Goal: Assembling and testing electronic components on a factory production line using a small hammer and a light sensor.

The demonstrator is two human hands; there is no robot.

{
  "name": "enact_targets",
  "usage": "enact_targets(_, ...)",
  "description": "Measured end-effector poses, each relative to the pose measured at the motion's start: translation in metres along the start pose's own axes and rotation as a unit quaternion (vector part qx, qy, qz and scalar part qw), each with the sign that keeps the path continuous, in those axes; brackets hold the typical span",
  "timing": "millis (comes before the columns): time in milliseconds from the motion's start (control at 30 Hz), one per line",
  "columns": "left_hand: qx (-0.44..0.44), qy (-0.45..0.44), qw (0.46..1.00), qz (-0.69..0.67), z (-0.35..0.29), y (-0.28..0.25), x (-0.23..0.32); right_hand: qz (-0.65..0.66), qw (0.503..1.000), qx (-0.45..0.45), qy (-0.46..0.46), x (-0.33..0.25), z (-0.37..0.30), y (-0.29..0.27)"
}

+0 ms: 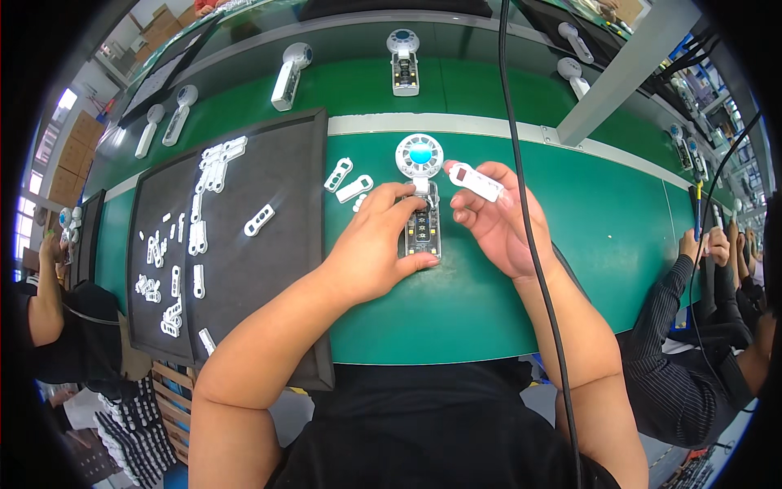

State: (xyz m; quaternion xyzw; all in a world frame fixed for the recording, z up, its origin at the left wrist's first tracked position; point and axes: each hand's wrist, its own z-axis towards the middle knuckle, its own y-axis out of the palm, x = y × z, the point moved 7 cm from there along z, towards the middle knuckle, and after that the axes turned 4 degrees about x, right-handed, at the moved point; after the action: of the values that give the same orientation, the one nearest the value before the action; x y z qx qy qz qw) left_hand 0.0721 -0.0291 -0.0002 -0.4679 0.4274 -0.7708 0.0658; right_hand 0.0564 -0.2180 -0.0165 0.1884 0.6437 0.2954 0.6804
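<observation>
Showing white device [421,184], blue-centred head [420,154]

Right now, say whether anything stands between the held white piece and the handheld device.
Nothing visible but fingertips of the right hand stands between the white piece and handheld device. The left hand covers part of the device; the black cable crosses in front of the right hand, outside that gap.

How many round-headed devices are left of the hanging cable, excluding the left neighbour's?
5: one device held by the left hand; beyond the bench, leftmost device, second device just right, third device past the tray, fourth device nearest the cable. More may be hidden.
</observation>
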Motion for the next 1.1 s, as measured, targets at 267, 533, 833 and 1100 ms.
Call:
enact_targets(267, 0.026, 0.002, 1.0, -0.016, 0.0, -0.001, -0.002, -0.634, 0.748, -0.09, -0.173, -0.014, -0.008, 0.035)
enact_targets(533, 0.032, -0.001, 0.999, -0.029, 0.002, 0.0, -0.005, -0.699, 0.674, -0.127, -0.202, -0.001, -0.002, 0.048)
enact_targets(833, 0.036, 0.013, 0.999, -0.025, 0.001, -0.001, -0.005, -0.712, 0.663, -0.134, -0.187, 0.002, 0.004, 0.049)
enact_targets(1100, 0.024, 0.023, 0.999, 0.018, -0.005, -0.001, 0.001, -0.702, 0.682, -0.105, -0.177, 0.004, 0.0, 0.043)
